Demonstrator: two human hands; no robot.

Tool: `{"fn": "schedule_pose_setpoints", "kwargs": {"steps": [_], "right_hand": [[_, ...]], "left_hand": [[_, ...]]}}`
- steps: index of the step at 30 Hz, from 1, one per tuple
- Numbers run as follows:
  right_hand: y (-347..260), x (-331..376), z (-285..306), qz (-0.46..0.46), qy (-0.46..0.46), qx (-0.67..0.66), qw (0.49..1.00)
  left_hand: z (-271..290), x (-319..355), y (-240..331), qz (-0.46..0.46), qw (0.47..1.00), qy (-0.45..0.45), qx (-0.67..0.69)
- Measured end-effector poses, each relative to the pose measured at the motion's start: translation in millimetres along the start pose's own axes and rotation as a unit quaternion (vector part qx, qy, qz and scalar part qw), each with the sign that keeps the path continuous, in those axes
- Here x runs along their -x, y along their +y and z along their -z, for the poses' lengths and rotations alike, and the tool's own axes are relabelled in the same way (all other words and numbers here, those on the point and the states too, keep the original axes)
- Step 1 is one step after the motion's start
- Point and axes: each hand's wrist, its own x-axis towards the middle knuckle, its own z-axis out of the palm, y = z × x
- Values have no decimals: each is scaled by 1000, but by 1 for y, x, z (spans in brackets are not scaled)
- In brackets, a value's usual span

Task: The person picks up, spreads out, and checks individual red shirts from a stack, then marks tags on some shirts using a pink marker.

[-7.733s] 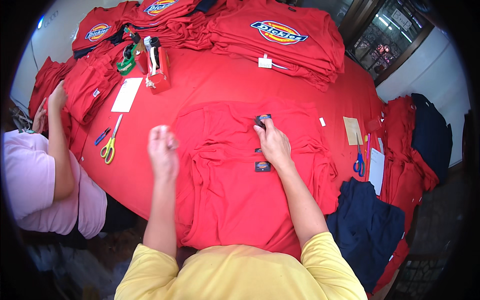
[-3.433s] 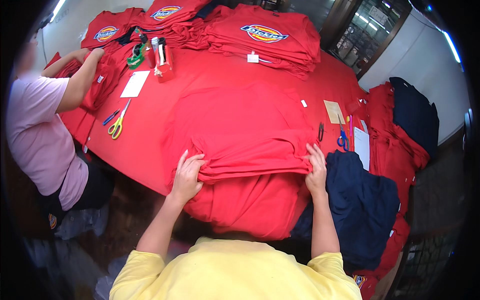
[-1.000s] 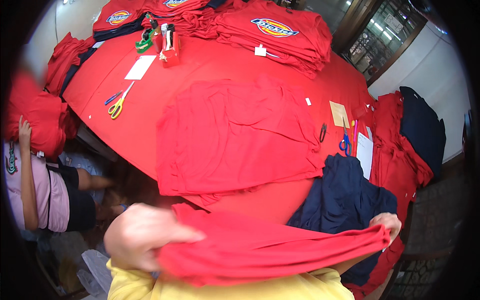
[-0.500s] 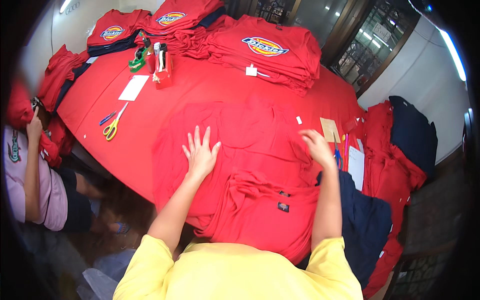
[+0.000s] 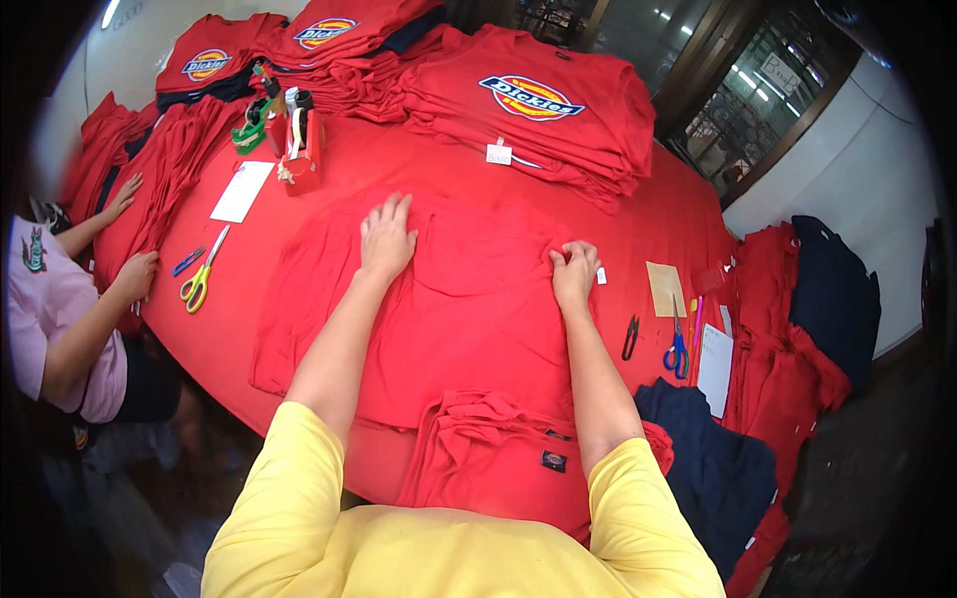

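2 hands, left hand (image 5: 385,239) and right hand (image 5: 575,275), press red shirt (image 5: 469,289).

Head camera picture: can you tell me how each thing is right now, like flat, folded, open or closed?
Left hand: flat, fingers spread on the red shirt.
Right hand: pinching the shirt's cloth.
Red shirt: spread out on the table.
Second red shirt: rumpled at the near edge.
Shirt stack: folded, piled.
Yellow scissors: lying closed.
Blue scissors: lying closed.
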Motion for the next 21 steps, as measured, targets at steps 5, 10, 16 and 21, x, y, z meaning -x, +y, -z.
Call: {"fn": "schedule_pose_setpoints", "kwargs": {"steps": [5, 10, 16, 21], "right_hand": [[-80, 5, 94, 14, -10, -145, 989], [-205, 87, 229, 111, -380, -429, 812], [-273, 147, 243, 397, -471, -532, 580], [-300, 158, 259, 466, -490, -586, 446]], "left_hand": [[29, -1, -22, -2, 991, -127, 42], [162, 88, -138, 118, 916, 97, 371], [405, 259, -293, 249, 838, 486, 1], [484, 357, -332, 433, 761, 469, -119]]}}
